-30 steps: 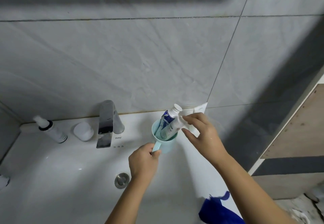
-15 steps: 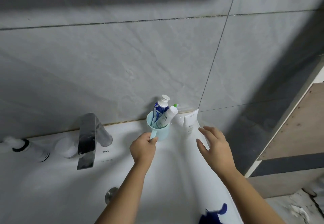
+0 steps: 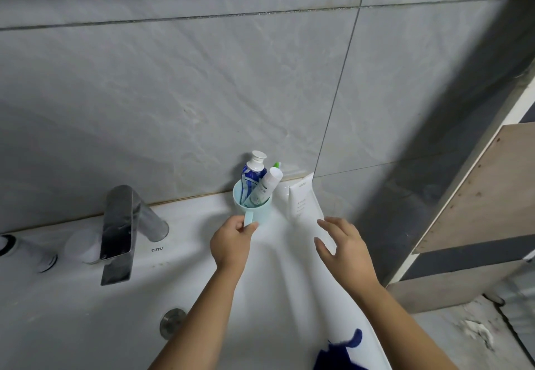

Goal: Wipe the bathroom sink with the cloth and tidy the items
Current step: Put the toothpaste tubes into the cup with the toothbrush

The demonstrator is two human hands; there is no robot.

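Note:
A light blue cup (image 3: 262, 210) stands on the back ledge of the white sink (image 3: 72, 311), against the wall. In it lean a blue toothpaste tube (image 3: 251, 176), a white tube (image 3: 265, 189) and a toothbrush with a green tip (image 3: 277, 164). My left hand (image 3: 231, 243) pinches the cup's handle. My right hand (image 3: 344, 246) hovers open, fingers spread, just below a white tube (image 3: 302, 199) that leans against the wall at the sink's right corner. A dark blue cloth (image 3: 337, 352) lies on the sink's right rim at the bottom.
A chrome faucet (image 3: 121, 228) stands at the middle of the back ledge, with a white round container (image 3: 82, 246) and a lying pump bottle (image 3: 23, 252) to its left. The drain (image 3: 172, 319) sits in the basin. A wooden cabinet (image 3: 477, 210) stands to the right.
My right hand let go of the white tube in the cup and dropped away to the right, open. My left hand set the cup back against the wall.

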